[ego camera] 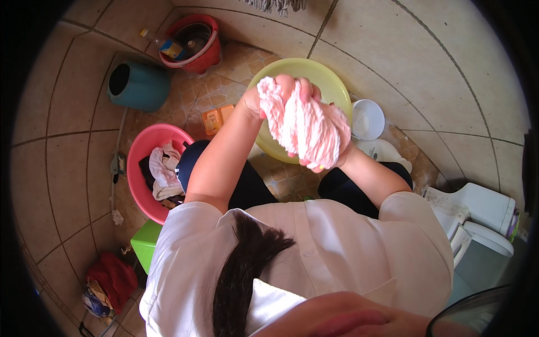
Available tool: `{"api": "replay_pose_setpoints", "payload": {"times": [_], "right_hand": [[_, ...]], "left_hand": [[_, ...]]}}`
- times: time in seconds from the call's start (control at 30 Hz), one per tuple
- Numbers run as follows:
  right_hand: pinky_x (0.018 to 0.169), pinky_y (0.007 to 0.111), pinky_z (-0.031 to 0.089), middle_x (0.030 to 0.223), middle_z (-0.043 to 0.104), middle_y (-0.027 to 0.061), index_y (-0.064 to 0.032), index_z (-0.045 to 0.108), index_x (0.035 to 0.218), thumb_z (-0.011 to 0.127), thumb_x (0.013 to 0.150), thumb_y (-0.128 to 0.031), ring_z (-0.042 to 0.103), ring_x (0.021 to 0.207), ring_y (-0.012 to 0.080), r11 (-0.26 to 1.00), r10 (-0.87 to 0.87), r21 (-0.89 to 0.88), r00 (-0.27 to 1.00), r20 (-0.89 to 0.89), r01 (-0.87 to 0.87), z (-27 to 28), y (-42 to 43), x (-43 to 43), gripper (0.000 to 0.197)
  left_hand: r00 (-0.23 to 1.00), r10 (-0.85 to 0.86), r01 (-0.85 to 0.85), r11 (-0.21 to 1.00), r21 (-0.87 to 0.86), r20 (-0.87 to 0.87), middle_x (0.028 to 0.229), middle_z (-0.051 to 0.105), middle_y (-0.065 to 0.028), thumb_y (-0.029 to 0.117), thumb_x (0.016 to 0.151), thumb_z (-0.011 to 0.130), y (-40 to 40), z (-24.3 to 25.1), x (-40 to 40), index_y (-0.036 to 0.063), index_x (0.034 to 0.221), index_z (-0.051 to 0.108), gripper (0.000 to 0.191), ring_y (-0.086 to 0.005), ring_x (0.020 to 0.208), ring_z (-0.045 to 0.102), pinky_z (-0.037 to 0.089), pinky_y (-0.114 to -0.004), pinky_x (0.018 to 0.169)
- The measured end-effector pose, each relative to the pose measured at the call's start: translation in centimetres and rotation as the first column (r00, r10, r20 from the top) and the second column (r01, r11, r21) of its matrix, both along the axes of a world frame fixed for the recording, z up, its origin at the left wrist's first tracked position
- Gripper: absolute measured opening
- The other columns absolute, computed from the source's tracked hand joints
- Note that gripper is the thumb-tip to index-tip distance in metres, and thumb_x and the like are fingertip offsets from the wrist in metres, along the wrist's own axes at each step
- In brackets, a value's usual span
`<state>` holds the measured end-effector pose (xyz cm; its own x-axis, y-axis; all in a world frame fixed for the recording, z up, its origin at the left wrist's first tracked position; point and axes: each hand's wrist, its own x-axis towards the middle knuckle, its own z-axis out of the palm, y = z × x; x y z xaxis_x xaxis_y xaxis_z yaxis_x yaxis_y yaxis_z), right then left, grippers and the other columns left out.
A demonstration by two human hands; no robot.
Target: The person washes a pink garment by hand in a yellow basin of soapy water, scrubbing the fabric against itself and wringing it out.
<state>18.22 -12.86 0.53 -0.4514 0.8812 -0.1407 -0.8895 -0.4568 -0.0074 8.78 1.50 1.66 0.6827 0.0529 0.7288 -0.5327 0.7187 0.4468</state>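
A bunched, twisted pink and white cloth (305, 126) is held up between my two hands. My left hand (290, 90) grips its upper end with the fingers curled over it. At its lower right end, my right hand (337, 143) is wrapped round the cloth, partly hidden behind it. Below the cloth a large yellow plastic basin (269, 141) stands on the tiled floor; what it holds is mostly hidden. Beside my knee on the left, a pink basin (137, 168) contains several garments (164, 168), some pale and some dark.
A red bucket (206, 61) with a bottle (168, 47), a teal container (147, 86) and an orange plastic box (217, 120) stand at upper left. A white tub (367, 120) is right of the basin. Tiled walls close in; a white appliance (480, 206) stands far right.
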Motion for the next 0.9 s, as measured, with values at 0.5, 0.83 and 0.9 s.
{"api": "replay_pose_setpoints", "payload": {"times": [0.5,0.83,0.9], "right_hand": [[0.080,0.038,0.041,0.113,0.045,0.0053,-0.0064,0.036,0.118,0.072,0.050,-0.046,0.042,0.104,0.0194,0.885,0.052,0.358,0.829,0.556,-0.296,2.3,-1.5,1.8,0.087],[0.081,0.031,0.040,0.106,0.048,0.0056,-0.0051,0.034,0.117,0.073,0.058,-0.017,0.046,0.098,0.0164,0.989,0.148,-0.102,0.593,0.792,-0.111,0.4,-1.4,1.7,0.072],[0.083,0.029,0.038,0.111,0.043,0.0068,-0.0048,0.023,0.123,0.072,0.057,-0.022,0.042,0.103,0.0168,0.995,0.022,0.031,0.529,0.848,-0.092,-0.4,-1.1,1.5,0.084]], "left_hand": [[0.951,-0.127,0.063,0.972,-0.226,-0.283,0.093,0.045,-0.0045,0.024,0.062,0.068,-3.3,1.9,-0.7,0.0148,0.074,0.053,0.022,-0.0258,0.097,0.038,0.035,-0.039,0.083],[0.488,0.327,-0.449,0.889,0.089,-0.810,0.078,0.054,-0.0043,-0.001,0.065,0.055,-3.2,-0.5,-0.4,0.0045,0.076,0.049,0.014,-0.0111,0.068,0.051,0.044,-0.025,0.061],[0.365,0.491,-0.444,0.838,0.316,-0.791,0.078,0.054,-0.0043,0.001,0.064,0.057,-3.5,-0.9,-0.2,0.0040,0.075,0.049,0.014,-0.0111,0.068,0.051,0.043,-0.024,0.060]]}}
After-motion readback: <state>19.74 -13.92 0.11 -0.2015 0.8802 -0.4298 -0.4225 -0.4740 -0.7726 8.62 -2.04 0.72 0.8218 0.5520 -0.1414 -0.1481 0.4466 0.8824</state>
